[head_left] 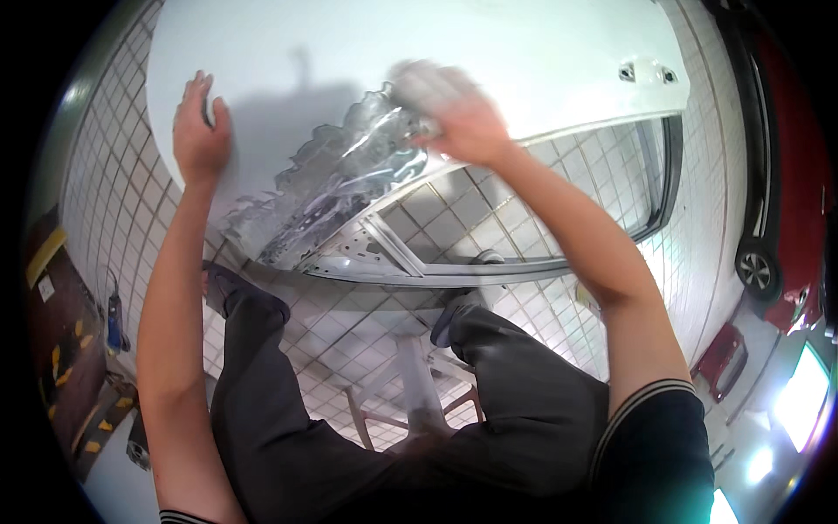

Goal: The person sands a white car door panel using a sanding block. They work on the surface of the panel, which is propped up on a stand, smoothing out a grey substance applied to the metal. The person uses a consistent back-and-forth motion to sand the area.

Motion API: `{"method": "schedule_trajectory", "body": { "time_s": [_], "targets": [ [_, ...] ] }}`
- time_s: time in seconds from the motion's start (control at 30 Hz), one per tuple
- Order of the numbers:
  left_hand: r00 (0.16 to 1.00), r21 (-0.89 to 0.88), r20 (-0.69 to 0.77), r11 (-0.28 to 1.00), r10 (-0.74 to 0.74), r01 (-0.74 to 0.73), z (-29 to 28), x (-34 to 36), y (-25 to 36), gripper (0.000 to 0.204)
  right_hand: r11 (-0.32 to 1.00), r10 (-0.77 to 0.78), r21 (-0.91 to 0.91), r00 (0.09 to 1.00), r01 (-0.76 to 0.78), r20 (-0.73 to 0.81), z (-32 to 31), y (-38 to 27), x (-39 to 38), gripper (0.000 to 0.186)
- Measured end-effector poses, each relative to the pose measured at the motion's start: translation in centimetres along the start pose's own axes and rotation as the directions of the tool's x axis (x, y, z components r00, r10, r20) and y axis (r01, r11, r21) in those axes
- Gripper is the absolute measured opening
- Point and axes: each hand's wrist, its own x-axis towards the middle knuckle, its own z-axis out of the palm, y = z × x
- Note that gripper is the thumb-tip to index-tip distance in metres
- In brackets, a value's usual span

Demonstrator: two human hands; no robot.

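Observation:
A white car door [559, 48] lies flat before me, with its window frame [669, 175] on the near side. A ragged patch of shiny bare metal [349, 175] runs diagonally across its lower-left paint. My left hand [199, 131] rests at the door's left edge, fingers slightly curved and thumb apart, holding nothing visible. My right hand [458, 113] is over the upper end of the metal patch, its fingers smeared by motion; whether a pale object is under them I cannot make out.
A tiled floor [113, 201] surrounds the door. My knees flank a pale stool [367, 402]. A blue corded tool [113, 323] is at left, near dark yellow-marked equipment [65, 349]. At right are a red car [794, 131] and a loose red panel [723, 358].

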Motion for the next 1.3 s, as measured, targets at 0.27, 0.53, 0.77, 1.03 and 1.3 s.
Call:
{"method": "schedule_trajectory", "body": {
  "time_s": [0.27,0.53,0.77,1.03,1.3],
  "targets": [
    [1.0,0.032,-0.021,0.999,0.01,-0.009,1.4,0.3,0.2,0.04,0.831,0.372,-0.372,0.91,-0.414,-0.181,3.5,2.0,-5.1,0.101],
    [1.0,0.027,-0.004,0.999,-0.021,0.021,1.5,0.2,0.2,0.042,0.957,0.194,-0.238,0.977,-0.168,0.088,7.3,-7.6,-3.4,0.094],
    [1.0,0.017,-0.024,1.0,-0.006,0.006,1.5,0.0,-0.1,0.04,0.989,0.01,-0.144,0.969,0.027,0.248,8.5,-9.5,-2.3,0.093],
    [0.997,0.029,-0.049,0.998,0.065,-0.063,1.7,0.4,0.0,0.04,0.84,-0.488,-0.028,0.778,0.541,0.395,12.2,-16.3,1.3,0.091],
    [0.997,0.021,-0.072,1.0,0.015,-0.014,0.1,0.6,-1.0,0.039,0.961,-0.071,-0.251,0.979,0.119,0.191,1.2,-0.9,-2.2,0.081]
  ]
}}
